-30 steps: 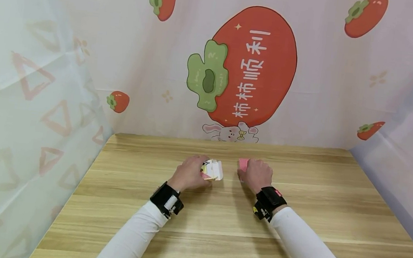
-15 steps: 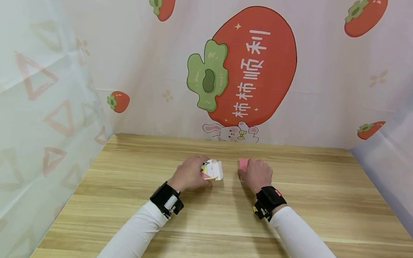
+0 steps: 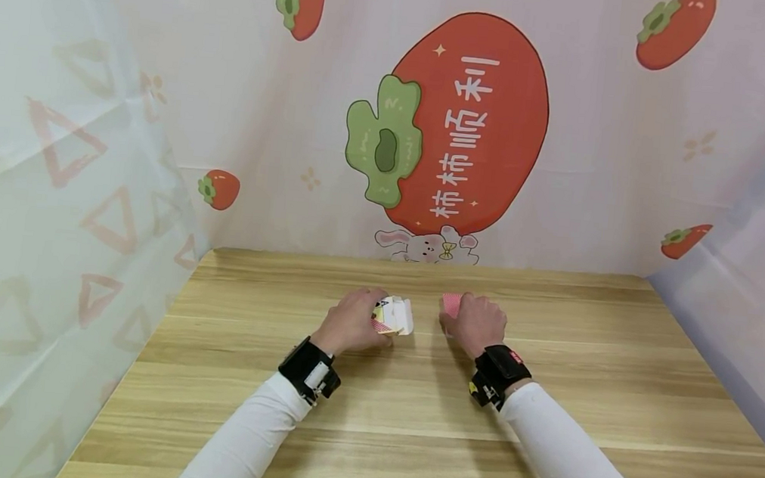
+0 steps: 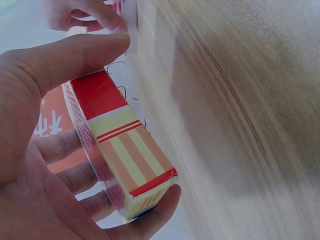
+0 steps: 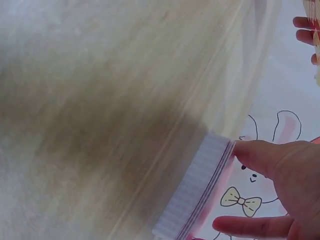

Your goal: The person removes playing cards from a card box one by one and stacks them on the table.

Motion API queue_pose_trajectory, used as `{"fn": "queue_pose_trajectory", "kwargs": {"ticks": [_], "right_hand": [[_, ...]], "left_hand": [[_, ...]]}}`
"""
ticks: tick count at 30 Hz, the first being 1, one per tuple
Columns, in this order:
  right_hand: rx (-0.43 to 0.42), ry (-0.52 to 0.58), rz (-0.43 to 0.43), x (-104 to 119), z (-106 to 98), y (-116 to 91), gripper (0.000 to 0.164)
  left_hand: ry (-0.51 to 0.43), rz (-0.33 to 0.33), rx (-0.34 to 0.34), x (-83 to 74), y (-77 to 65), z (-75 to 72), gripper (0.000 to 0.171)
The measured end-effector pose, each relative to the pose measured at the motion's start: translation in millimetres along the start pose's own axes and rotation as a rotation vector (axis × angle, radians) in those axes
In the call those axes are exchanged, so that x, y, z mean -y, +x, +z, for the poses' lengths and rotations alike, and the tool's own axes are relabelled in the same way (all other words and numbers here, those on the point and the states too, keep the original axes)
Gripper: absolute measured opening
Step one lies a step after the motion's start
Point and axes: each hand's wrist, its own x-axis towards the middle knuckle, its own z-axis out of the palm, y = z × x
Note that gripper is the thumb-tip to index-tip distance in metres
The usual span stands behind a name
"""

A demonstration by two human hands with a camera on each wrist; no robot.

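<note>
My left hand (image 3: 351, 320) grips a playing card box (image 3: 395, 314) over the table, its white flap open toward the right. In the left wrist view the box (image 4: 122, 145) shows a red, cream and orange striped narrow side, with the thumb along one edge and the fingers behind and under it. Just to the right, my right hand (image 3: 480, 325) holds a deck of playing cards (image 3: 451, 303) with pink-red patterned backs, low at the table. The right wrist view shows the deck's white stacked edges (image 5: 195, 185) with the thumb at its near corner; the palm hides part of it in the head view.
The wooden table (image 3: 365, 435) stretches in front of and around both hands. Behind its far edge hangs a pale cloth backdrop (image 3: 596, 136) with a large persimmon print. More patterned cloth (image 3: 34, 239) hangs along the left side, and another sheet at the right.
</note>
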Motion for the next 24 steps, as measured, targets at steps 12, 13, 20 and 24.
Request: {"fn": "queue_pose_trajectory", "kwargs": {"ticks": [12, 13, 20, 24], "right_hand": [[-0.067, 0.093, -0.091, -5.4, -28.3, -10.5, 0.052], [-0.069, 0.103, -0.1, -6.6, -30.9, -12.1, 0.053], [-0.081, 0.168, -0.143, -16.5, -45.8, -27.7, 0.056], [-0.085, 0.209, -0.173, -23.9, -50.5, -37.1, 0.055]], "left_hand": [[-0.186, 0.109, -0.042, -0.5, 3.0, 3.2, 0.08], [-0.22, 0.115, -0.052, -0.9, 3.4, 3.3, 0.081], [-0.505, 0.038, -0.1, -2.8, 7.4, 5.5, 0.08], [-0.591, -0.049, -0.148, -3.2, 12.1, 7.3, 0.079]]}}
